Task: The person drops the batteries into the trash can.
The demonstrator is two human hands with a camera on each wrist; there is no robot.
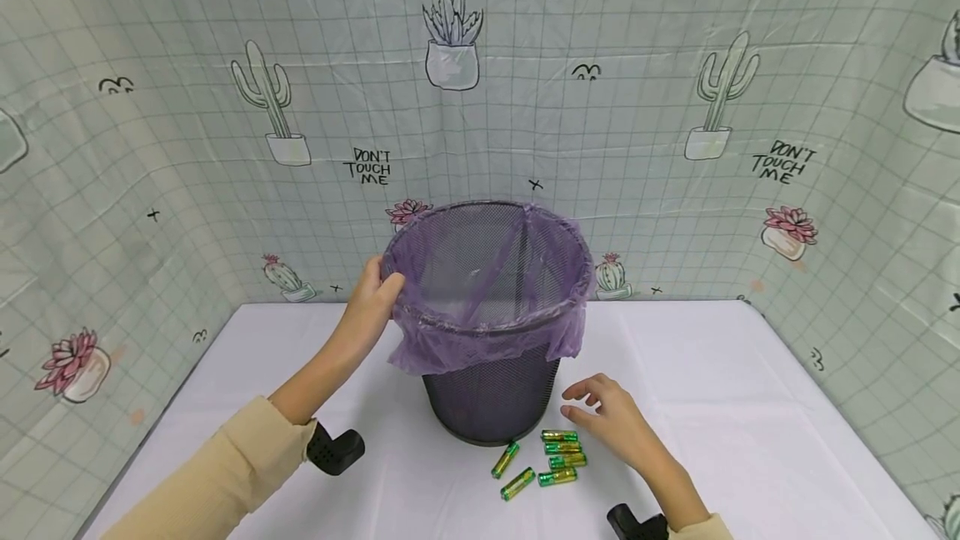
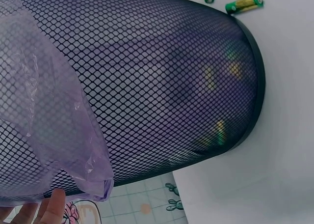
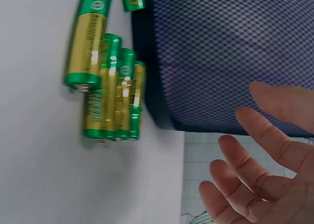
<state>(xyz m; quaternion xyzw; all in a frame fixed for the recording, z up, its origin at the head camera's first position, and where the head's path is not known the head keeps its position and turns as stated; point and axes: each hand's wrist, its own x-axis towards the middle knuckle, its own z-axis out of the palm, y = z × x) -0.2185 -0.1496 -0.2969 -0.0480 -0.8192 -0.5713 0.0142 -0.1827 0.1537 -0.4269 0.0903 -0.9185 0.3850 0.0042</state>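
Note:
A black mesh bin (image 1: 491, 398) lined with a purple plastic bag (image 1: 420, 348) stands at the middle of the white table (image 1: 750, 423). My left hand (image 1: 372, 294) grips the bin's left rim over the bag, thumb on top. Its fingertips (image 2: 49, 209) show below the mesh wall (image 2: 162, 86) in the left wrist view. Several green-and-gold batteries (image 1: 558, 457) lie on the table at the bin's foot, front right. My right hand (image 1: 600, 411) hovers just right of them with fingers loosely spread, holding nothing. In the right wrist view, the batteries (image 3: 110, 86) lie beside the bin base (image 3: 211, 62), apart from the fingers (image 3: 255, 175).
Cactus-print plastic sheeting (image 1: 675, 107) walls in the table at the back and both sides. Black wrist camera mounts sit near my forearms, one on the left (image 1: 335, 448) and one on the right (image 1: 636, 523). Bare tabletop lies left and right of the bin.

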